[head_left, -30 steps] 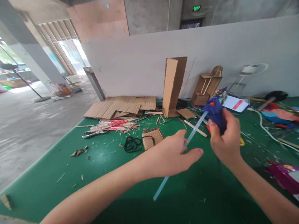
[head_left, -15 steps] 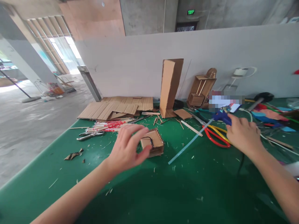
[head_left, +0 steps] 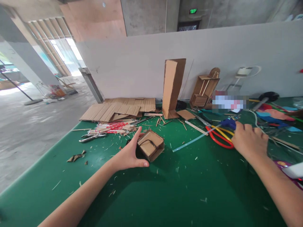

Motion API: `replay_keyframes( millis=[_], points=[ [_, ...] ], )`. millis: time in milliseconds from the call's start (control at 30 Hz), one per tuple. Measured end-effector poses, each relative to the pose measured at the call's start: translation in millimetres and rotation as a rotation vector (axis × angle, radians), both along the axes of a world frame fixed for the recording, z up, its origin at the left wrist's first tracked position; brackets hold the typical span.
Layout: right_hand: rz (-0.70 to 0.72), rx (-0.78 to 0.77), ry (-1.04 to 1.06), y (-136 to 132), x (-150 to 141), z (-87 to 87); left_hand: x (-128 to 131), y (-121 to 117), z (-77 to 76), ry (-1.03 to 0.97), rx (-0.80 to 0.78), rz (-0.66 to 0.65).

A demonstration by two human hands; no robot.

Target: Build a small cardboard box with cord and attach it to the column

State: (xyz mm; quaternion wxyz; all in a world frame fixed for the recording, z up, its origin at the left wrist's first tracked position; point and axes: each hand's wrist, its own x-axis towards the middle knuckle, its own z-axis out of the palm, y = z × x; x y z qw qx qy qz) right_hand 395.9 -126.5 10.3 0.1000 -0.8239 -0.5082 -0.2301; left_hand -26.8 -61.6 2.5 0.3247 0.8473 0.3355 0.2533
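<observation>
On the green table, a small cardboard box with a thin dark cord across its top sits in front of me. My left hand is at its left side, thumb and fingers spread apart around the near-left corner; whether it touches the box I cannot tell. My right hand is closed on a blue hot glue gun, which it holds low over the table. A long translucent glue stick sticks out of the gun toward the box. Red-and-yellow-handled scissors lie just under the gun.
A tall folded cardboard piece stands at the back, near a cardboard model. Flat cardboard sheets, wrapped sticks and metal pliers lie on the left. Coloured scraps are at right; shavings are scattered about.
My left hand has lowered and opened wider beside the box, which has turned and shifted slightly left. My right hand has lowered a little with the glue gun, and the glue stick lies flatter.
</observation>
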Motion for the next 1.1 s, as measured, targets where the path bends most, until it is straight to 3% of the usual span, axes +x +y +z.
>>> replay_keyframes(
  millis=[267,467,533,600,700,800,900,1100],
  points=[
    [-0.045,-0.112,0.147,3.9,2.6,-0.1,7.1,-7.0,-10.4,-0.011,0.05,0.158],
    [-0.141,-0.118,0.13,1.0,-2.8,7.5,9.8,-10.5,-8.8,-0.033,0.048,0.167],
    [-0.066,-0.073,0.016,1.0,-8.8,9.4,11.0,-11.9,-7.8,-0.041,0.036,0.166],
    [0.111,-0.05,-0.068,5.0,-15.1,9.2,11.4,-12.8,-6.3,-0.028,0.038,0.17],
    [0.299,-0.146,-0.041,18.7,-20.4,4.4,8.1,-11.6,-1.8,0.025,0.093,0.151],
    [0.262,-0.299,0.061,33.1,-17.0,-1.6,0.7,-6.8,5.1,-0.011,0.193,0.126],
    [0.234,-0.359,0.131,38.0,-7.5,-2.7,-5.0,-2.0,10.9,-0.064,0.253,0.135],
    [0.171,-0.441,0.174,30.8,4.0,10.6,-2.0,-3.7,10.3,0.017,0.226,0.135]
  ],
)
